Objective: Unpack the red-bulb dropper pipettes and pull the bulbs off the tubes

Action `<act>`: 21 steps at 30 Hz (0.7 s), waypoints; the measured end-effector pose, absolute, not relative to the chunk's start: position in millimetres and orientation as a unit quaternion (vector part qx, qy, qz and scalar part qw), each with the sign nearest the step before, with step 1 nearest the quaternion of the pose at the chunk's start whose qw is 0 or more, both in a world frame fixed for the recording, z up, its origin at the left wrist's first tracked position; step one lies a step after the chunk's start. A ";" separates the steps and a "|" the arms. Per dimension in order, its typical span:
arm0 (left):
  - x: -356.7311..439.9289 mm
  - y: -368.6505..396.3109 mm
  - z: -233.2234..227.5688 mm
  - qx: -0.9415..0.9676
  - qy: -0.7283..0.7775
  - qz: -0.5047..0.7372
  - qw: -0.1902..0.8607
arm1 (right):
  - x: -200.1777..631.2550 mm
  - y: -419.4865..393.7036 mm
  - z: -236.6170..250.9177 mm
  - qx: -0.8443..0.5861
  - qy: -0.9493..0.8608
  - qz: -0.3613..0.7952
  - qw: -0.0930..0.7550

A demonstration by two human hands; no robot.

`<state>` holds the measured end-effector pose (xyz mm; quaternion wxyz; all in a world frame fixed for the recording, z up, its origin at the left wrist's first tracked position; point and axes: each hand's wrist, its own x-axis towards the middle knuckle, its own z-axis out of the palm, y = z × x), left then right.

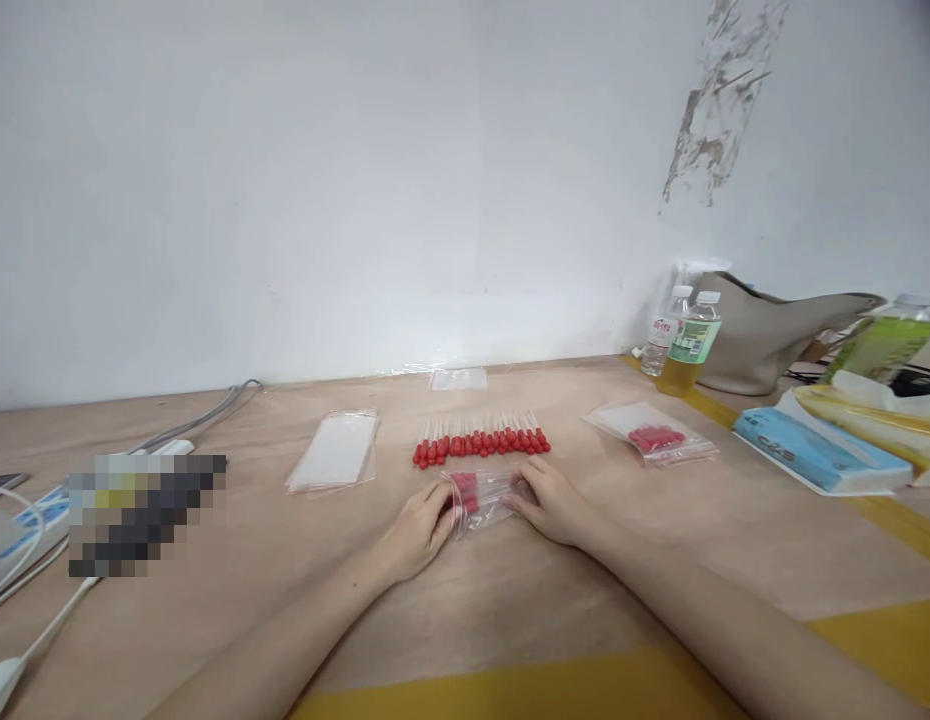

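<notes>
Clear bag (496, 490) with red pieces (465, 492), held between the left hand (421, 527) and right hand (556, 503).
Far side, a row of red-tipped sticks (482, 442); left, stacked flat bags (334, 450); right, bags (613, 421) with red contents (658, 437).

Over on the right, a clear bottle (662, 338) and an amber one (688, 350) stand together beside a slouching grey bag (761, 335) — nearer lies a blue tissue pack (817, 448). The pale wall (322, 180) has a peeling patch (720, 110) — a grey cable (202, 415) trails at left.
</notes>
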<state>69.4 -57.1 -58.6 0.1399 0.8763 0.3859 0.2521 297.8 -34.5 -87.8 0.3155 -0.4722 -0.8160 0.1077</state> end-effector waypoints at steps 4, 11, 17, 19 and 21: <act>68.8 -56.6 -57.3 0.888 0.364 0.242 0.143 | 298.0 -35.1 -88.4 -0.480 -0.811 0.102 0.319; 73.0 -57.5 -60.3 0.883 0.399 0.220 0.118 | 298.7 -35.7 -87.7 -0.475 -0.818 0.099 0.308; 74.1 -59.0 -58.8 0.886 0.392 0.217 0.119 | 298.9 -37.2 -84.9 -0.479 -0.818 0.101 0.303; 74.4 -59.0 -60.3 0.883 0.402 0.213 0.114 | 298.8 -37.5 -84.4 -0.475 -0.819 0.101 0.305; 74.3 -58.6 -62.1 0.884 0.394 0.225 0.114 | 299.0 -37.3 -84.7 -0.471 -0.821 0.102 0.307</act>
